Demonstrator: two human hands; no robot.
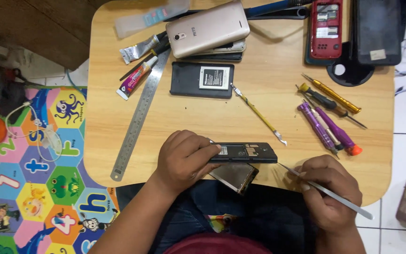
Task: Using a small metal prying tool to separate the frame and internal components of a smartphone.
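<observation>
Left hand (184, 160) clamped over the near-left end of an opened black phone body (246, 153), grip pinching it at the desk's (269, 70) near edge, circuit side up, likely to steady it. Under it, tilted off the edge, a loosened screen panel (235, 176), touching the body. Right hand (330, 190) pinching a thin metal spudger (325, 190) pen-fashion, tip aimed at the body's right end, just short of it, low angle suited to prying. Spare tools parked within reach on the right: purple screwdrivers (324, 126), a yellow-handled one (332, 94). Farther back, a black back cover with its battery (203, 80), a gold phone (207, 28), glue tube (137, 77), steel ruler (139, 117), yellow pry pick (258, 113).
</observation>
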